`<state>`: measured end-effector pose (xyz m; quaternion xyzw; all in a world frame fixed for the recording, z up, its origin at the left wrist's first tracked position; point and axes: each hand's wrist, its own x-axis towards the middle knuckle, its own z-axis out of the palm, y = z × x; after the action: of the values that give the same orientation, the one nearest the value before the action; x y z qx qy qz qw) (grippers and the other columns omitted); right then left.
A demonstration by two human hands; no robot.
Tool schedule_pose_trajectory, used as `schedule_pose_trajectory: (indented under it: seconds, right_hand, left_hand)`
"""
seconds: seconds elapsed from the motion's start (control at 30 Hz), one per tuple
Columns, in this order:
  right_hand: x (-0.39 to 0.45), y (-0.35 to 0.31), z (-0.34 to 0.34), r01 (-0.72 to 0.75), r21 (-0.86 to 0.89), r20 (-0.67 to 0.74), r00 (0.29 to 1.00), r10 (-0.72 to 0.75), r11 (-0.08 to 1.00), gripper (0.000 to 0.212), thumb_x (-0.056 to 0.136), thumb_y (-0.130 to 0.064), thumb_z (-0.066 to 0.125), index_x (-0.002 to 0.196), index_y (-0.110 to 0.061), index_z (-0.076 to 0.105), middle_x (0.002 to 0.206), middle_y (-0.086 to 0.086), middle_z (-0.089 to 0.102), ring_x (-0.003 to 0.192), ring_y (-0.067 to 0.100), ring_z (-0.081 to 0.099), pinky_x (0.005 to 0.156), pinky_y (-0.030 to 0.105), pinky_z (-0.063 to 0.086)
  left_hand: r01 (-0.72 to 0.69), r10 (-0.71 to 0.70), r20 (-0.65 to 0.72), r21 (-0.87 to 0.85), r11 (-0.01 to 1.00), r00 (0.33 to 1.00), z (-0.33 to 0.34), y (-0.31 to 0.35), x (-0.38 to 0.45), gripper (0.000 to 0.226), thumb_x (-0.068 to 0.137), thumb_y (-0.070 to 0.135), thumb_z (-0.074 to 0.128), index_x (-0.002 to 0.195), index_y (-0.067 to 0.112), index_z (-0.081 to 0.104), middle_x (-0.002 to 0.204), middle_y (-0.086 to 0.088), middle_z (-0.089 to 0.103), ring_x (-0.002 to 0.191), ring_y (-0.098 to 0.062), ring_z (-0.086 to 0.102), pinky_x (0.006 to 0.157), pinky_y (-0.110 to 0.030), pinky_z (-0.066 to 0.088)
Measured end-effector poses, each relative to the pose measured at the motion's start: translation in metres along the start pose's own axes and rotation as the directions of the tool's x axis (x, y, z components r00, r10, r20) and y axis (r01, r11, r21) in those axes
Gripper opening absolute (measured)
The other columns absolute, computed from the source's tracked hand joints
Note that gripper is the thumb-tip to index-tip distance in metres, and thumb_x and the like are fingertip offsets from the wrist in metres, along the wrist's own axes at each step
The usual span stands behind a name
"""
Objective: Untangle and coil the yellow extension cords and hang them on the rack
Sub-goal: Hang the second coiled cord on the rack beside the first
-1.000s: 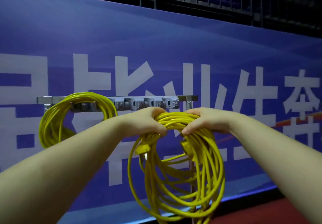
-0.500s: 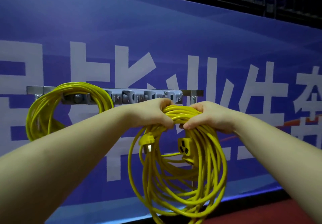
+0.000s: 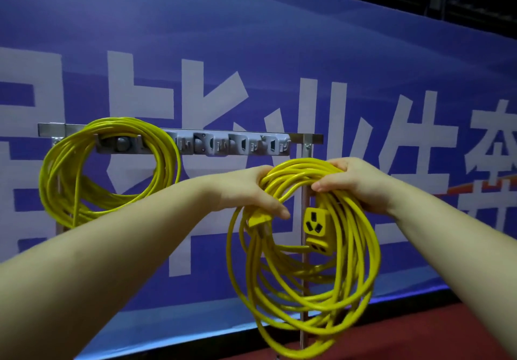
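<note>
A blue banner (image 3: 279, 51) with white characters backs a metal rack (image 3: 240, 142) over red floor (image 3: 419, 337). Two yellow cords: one coil (image 3: 106, 169) hangs on the rack's left end; the second coil (image 3: 302, 247), now lower and rightward, has left hand (image 3: 251, 189) and right hand (image 3: 355, 182) fingers clenched around its top.

One yellow cord (image 3: 92, 172) hangs coiled over the left end of the rack (image 3: 232, 142), a grey hooked bar on metal posts. The second coil (image 3: 302, 261), loose and uneven, hangs just below the rack's right end, its socket block (image 3: 316, 224) dangling inside the loops.
</note>
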<state>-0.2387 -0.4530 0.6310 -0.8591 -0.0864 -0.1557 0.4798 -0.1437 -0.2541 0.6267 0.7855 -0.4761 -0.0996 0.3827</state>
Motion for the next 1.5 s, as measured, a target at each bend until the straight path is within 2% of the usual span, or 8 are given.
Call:
schedule_pose_trajectory:
  seconds: [0.2,0.33,0.47,0.57,0.67,1.0,1.23,1.5]
  right_hand:
    - [-0.001,-0.003,-0.011,0.045,0.045,-0.073,0.996,-0.042,0.998,0.015,0.079,-0.011,0.067,0.094,-0.011,0.064,0.077,0.006,0.071,0.071,0.021,0.068,0.069,0.032,0.057]
    - [0.004,-0.005,-0.017,0.057,0.041,-0.081,0.995,-0.053,0.998,0.012,0.079,-0.012,0.067,0.091,-0.012,0.065,0.070,0.002,0.071,0.063,0.016,0.068,0.059,0.025,0.055]
    - [0.016,-0.003,-0.022,0.043,0.028,-0.060,0.997,-0.041,0.999,0.026,0.073,-0.017,0.071,0.097,-0.010,0.066,0.080,0.008,0.072,0.072,0.020,0.070,0.065,0.029,0.057]
    - [0.030,0.005,-0.027,0.021,0.005,-0.065,0.998,-0.020,1.000,0.028,0.073,-0.021,0.072,0.098,-0.011,0.065,0.088,0.012,0.071,0.080,0.027,0.069,0.079,0.038,0.056]
    - [0.049,0.010,-0.035,0.036,0.016,-0.104,0.994,-0.034,0.999,0.016,0.077,-0.021,0.070,0.090,-0.012,0.066,0.078,0.008,0.069,0.072,0.022,0.068,0.074,0.033,0.056]
    - [0.135,0.029,-0.054,0.106,0.069,-0.184,0.979,-0.091,0.992,0.044,0.077,-0.018,0.073,0.118,-0.015,0.057,0.101,0.010,0.068,0.087,0.023,0.068,0.075,0.033,0.057]
    - [0.172,0.038,-0.063,0.106,0.067,-0.149,0.984,-0.095,0.992,0.042,0.078,-0.023,0.072,0.115,-0.023,0.053,0.102,0.012,0.067,0.085,0.026,0.069,0.069,0.035,0.057]
    - [0.184,0.044,-0.058,0.066,0.022,-0.118,0.991,-0.063,0.998,0.044,0.078,-0.026,0.071,0.117,-0.023,0.052,0.100,0.009,0.065,0.080,0.022,0.068,0.059,0.029,0.056]
  left_hand:
    - [-0.021,0.018,-0.016,-0.213,0.977,1.000,0.003,-0.006,0.001,0.047,0.064,0.022,0.081,0.101,0.020,0.052,0.084,0.000,0.061,0.077,-0.013,0.064,0.073,-0.029,0.054]
    - [-0.029,0.032,0.002,-0.346,0.938,0.999,0.005,-0.012,0.003,0.054,0.065,0.025,0.075,0.114,0.012,0.055,0.103,-0.016,0.064,0.093,-0.025,0.064,0.072,-0.029,0.056]
    - [-0.028,0.032,0.004,-0.422,0.906,0.999,0.007,-0.016,0.009,0.026,0.072,0.017,0.066,0.095,0.012,0.056,0.080,-0.007,0.068,0.085,-0.027,0.066,0.062,-0.028,0.057]
    - [-0.030,0.006,-0.081,-0.299,0.954,0.997,-0.003,-0.011,0.021,0.018,0.081,0.010,0.069,0.092,0.013,0.054,0.063,-0.001,0.065,0.063,-0.019,0.066,0.059,-0.029,0.057]
    - [-0.044,0.012,-0.192,-0.166,0.985,0.981,-0.022,0.001,0.035,0.014,0.084,0.007,0.065,0.093,0.013,0.056,0.061,0.000,0.064,0.054,-0.013,0.064,0.052,-0.024,0.054]
    - [-0.007,0.093,-0.407,0.208,0.978,0.909,-0.074,-0.006,0.095,0.049,0.078,0.030,0.075,0.119,0.022,0.050,0.104,-0.001,0.064,0.091,-0.015,0.065,0.078,-0.028,0.056]
    - [0.098,0.135,-0.449,0.459,0.883,0.883,-0.101,0.002,0.120,0.041,0.078,0.038,0.072,0.112,0.021,0.056,0.096,0.000,0.065,0.086,-0.016,0.063,0.068,-0.021,0.050]
    - [0.154,0.074,-0.404,0.502,0.851,0.912,-0.111,-0.011,0.130,0.045,0.082,0.040,0.068,0.120,0.021,0.055,0.103,-0.003,0.066,0.090,-0.016,0.063,0.078,-0.028,0.054]
